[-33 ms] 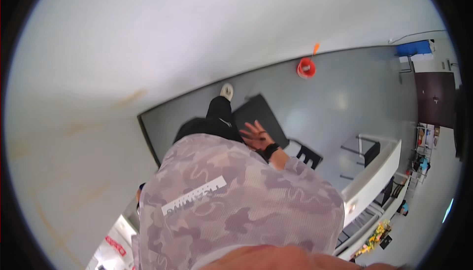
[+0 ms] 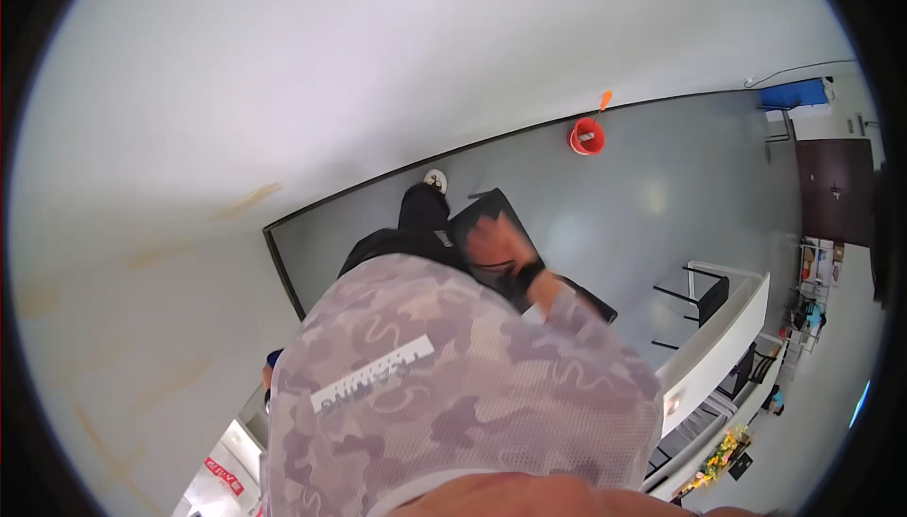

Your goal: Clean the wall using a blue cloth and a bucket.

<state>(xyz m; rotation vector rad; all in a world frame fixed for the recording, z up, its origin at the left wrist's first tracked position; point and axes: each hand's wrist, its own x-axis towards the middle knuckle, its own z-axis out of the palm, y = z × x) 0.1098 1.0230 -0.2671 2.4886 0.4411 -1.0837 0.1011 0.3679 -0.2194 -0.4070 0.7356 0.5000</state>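
- Since the earlier look, the person's right hand [image 2: 496, 241] has changed from spread fingers to a bunched, blurry shape, and it has gone a little way up the black chair.
- I can see nothing held in that hand. It is too blurry to tell how far open it is.
- Just a bit of what looks like the left hand [image 2: 267, 380] peeks out past the shirt, next to something small and dark blue. I can't tell if it is open or holding anything.
- That flat-seated black chair [image 2: 496, 201] is on the smooth grey floor [image 2: 652, 168], right by the person's leg. The right hand is over its seat, but I can't tell if they touch.
- One white shoe [image 2: 436, 180] sticks out past the black trousers [image 2: 420, 210], near the big white wall [image 2: 425, 45].
- Past the chair, a round red bucket [image 2: 588, 146] stands near the wall, with an orange-ended stick [image 2: 606, 101] poking up and something pale inside.
- Bright yellow flowers [image 2: 723, 456] are far off to the right, behind the person's pinkish-grey patchy shirt [image 2: 491, 394].
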